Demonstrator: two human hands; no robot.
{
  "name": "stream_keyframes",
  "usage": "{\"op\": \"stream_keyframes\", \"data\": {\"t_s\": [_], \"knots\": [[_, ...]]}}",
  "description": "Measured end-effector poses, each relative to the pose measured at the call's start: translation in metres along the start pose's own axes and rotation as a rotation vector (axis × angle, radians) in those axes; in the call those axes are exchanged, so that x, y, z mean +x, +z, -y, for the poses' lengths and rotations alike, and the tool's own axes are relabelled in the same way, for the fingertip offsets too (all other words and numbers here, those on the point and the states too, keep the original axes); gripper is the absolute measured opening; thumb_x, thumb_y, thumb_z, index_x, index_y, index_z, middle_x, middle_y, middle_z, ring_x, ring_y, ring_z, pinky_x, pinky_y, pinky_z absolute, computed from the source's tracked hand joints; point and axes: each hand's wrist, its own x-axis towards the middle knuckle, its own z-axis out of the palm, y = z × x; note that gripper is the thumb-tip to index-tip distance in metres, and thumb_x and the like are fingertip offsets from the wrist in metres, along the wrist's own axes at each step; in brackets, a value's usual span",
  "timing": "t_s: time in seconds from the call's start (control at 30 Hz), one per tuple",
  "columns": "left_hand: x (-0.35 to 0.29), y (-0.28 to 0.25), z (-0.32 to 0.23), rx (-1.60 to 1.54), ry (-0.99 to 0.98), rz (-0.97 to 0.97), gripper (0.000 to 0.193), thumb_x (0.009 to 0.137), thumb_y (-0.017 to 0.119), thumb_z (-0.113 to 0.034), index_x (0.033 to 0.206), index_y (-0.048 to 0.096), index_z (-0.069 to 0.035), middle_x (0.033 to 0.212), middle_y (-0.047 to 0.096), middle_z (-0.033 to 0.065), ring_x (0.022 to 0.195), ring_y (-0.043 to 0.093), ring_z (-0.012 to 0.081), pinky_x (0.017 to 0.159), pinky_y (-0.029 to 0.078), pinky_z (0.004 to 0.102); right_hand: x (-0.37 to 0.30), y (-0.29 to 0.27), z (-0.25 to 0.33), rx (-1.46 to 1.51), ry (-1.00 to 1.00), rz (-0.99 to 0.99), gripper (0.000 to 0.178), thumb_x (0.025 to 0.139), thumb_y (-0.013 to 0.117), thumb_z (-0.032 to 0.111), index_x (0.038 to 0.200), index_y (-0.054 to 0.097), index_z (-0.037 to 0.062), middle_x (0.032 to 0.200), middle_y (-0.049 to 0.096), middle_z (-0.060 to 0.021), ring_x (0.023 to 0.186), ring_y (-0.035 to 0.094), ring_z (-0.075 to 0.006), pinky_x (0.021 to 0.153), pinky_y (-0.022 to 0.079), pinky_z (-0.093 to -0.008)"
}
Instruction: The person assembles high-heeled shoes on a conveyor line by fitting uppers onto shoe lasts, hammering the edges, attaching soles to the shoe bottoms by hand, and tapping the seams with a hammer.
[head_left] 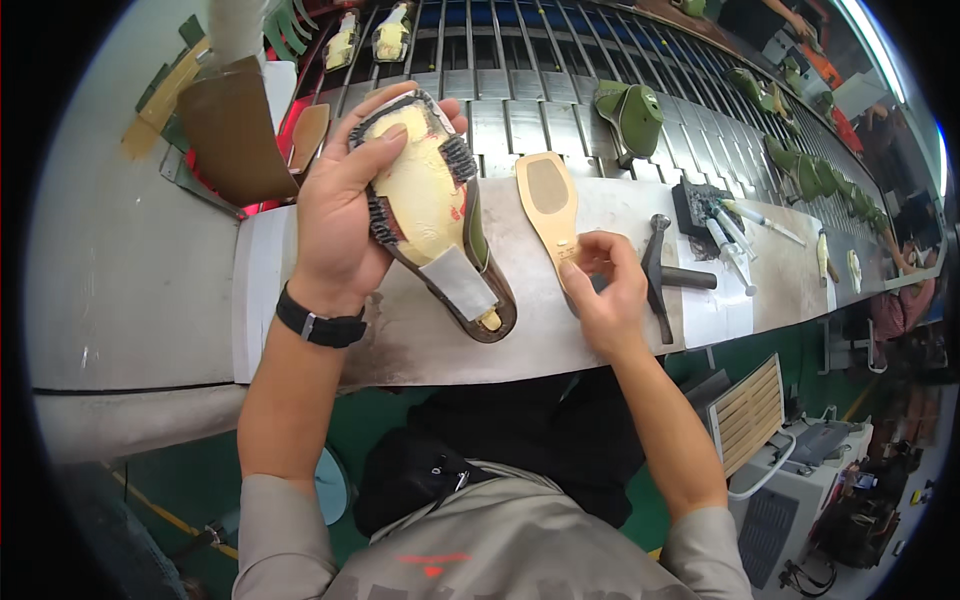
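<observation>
My left hand (340, 220) is wrapped round a lasted shoe upper (425, 200), its bottom turned up and its toe end away from me. That bottom is cream and rough, with dark pleated edges, a pale strip near the heel and green on one side. My left thumb presses on the cream surface. To the right, a tan shoe sole (550, 190) with a grey-brown patch rests on the worktop. My right hand (610, 295) pinches it near its narrower end, thumb and fingers closing over it. That end is partly hidden by the hand.
A hammer (655, 270) lies just right of my right hand. Beyond it are a black block (690, 205) and several syringes (735, 250). Behind the worktop (420, 355) runs a roller conveyor (540, 125) carrying a green shoe (630, 118). A brown board (235, 135) stands at left.
</observation>
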Motion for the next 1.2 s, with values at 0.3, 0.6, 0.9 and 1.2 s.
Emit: {"op": "stream_keyframes", "data": {"t_s": [0.3, 0.6, 0.9, 1.2], "knots": [[-0.011, 0.001, -0.007, 0.092, 0.026, 0.028, 0.046, 0.108, 0.049, -0.012, 0.152, 0.044, 0.003, 0.147, 0.057, 0.0323, 0.139, 0.057, 0.0414, 0.114, 0.053, 0.0489, -0.146, -0.072, 0.022, 0.423, 0.36, -0.063, 0.016, 0.105, 0.065, 0.01, 0.115, 0.057, 0.0009, 0.149, 0.055, -0.0315, 0.132, 0.061, -0.0323, 0.108, 0.051, -0.042], [-0.012, 0.017, -0.005, 0.15, 0.01, 0.152, 0.048, 0.11, 0.047, -0.014, 0.154, 0.043, 0.004, 0.15, 0.055, 0.0322, 0.141, 0.056, 0.0403, 0.114, 0.053, 0.0476, -0.167, -0.041, 0.02, 1.137, 0.908, 0.193, 0.042, 0.11, 0.051, 0.026, 0.143, 0.049, -0.0013, 0.131, 0.067, -0.0268, 0.12, 0.07, -0.0431, 0.1, 0.06, -0.0524], [-0.014, 0.015, -0.005, 0.115, 0.014, 0.107, 0.046, 0.11, 0.048, -0.014, 0.152, 0.045, 0.004, 0.149, 0.055, 0.0326, 0.139, 0.058, 0.0404, 0.113, 0.053, 0.0477, -0.175, -0.04, -0.008, 1.049, 0.965, 0.478, 0.035, 0.099, 0.071, 0.021, 0.12, 0.069, -0.0068, 0.114, 0.076, -0.0244, 0.098, 0.078, -0.0335, 0.09, 0.064, -0.044], [-0.01, 0.017, 0.01, 0.079, -0.026, 0.083, 0.047, 0.11, 0.049, -0.013, 0.153, 0.043, 0.003, 0.148, 0.055, 0.0335, 0.139, 0.058, 0.0414, 0.112, 0.054, 0.0484, -0.166, -0.024, 0.005, 0.902, 0.973, 0.534, 0.032, 0.096, 0.077, 0.017, 0.115, 0.072, -0.0074, 0.112, 0.076, -0.0222, 0.091, 0.077, -0.0267, 0.084, 0.063, -0.0384]]}}
